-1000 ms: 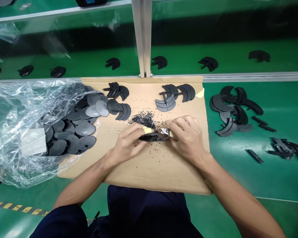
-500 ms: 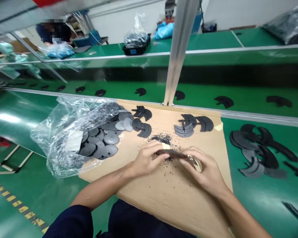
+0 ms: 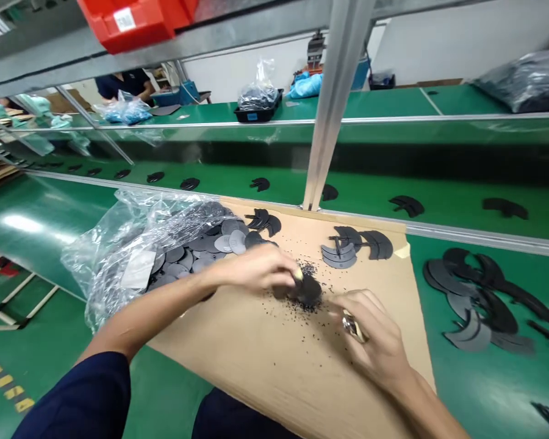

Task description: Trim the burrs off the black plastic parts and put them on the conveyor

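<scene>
My left hand [image 3: 260,268] is closed on a black plastic disc [image 3: 307,289], held just above the cardboard sheet [image 3: 279,360] near a small heap of black trimmings [image 3: 307,268]. My right hand [image 3: 375,341] rests lower right on the cardboard, fingers curled round a small metal cutter [image 3: 351,326]. The two hands are apart. A clear plastic bag [image 3: 119,244] of black and grey discs lies open at the left of the cardboard.
Trimmed black fan-shaped pieces [image 3: 354,244] lie at the cardboard's far edge, more [image 3: 476,292] on the green table at right. A metal post [image 3: 329,110] rises behind. Black parts [image 3: 407,204] ride the green conveyor. A red bin [image 3: 137,21] hangs overhead.
The view has tilted up. My left hand has carried the black disc away from the right hand toward the far left; the right hand has drawn back with the cutter.
</scene>
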Tool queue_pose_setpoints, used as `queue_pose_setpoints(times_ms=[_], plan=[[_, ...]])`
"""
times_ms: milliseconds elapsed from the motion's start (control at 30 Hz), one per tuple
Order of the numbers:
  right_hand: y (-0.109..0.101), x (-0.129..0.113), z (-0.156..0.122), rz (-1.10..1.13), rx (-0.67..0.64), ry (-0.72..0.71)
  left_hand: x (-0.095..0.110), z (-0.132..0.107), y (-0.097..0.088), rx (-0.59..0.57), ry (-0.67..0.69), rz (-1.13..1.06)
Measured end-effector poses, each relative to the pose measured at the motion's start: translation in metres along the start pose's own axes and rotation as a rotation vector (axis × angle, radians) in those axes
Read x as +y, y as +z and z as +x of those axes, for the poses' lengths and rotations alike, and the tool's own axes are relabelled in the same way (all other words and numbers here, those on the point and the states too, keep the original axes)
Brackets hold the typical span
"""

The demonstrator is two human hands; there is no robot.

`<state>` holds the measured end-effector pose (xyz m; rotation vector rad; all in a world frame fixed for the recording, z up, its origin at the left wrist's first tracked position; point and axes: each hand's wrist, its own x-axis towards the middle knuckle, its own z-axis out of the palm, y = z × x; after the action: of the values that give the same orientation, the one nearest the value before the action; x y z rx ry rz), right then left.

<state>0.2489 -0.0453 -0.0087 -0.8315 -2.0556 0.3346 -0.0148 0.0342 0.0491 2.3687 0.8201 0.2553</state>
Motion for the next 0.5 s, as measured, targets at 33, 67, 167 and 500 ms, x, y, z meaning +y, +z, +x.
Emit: queue_pose_setpoints(times_ms=[33,67,167,500], plan=[[-0.001,0.0,-0.001,-0.005,-0.003,0.033,-0.01,0.002,-0.015,0.075,-0.031,0.145],[-0.001,0.001,-0.002,-0.008,-0.007,0.069,-0.022,0.005,-0.032,0.159,-0.104,0.288],[-0.002,0.004,-0.004,-0.01,-0.038,0.143,-0.07,0.018,-0.083,0.348,-0.412,0.569],[0.0,0.027,-0.013,-0.027,-0.088,0.085,-0.201,0.028,-0.123,0.376,-0.945,0.516]])
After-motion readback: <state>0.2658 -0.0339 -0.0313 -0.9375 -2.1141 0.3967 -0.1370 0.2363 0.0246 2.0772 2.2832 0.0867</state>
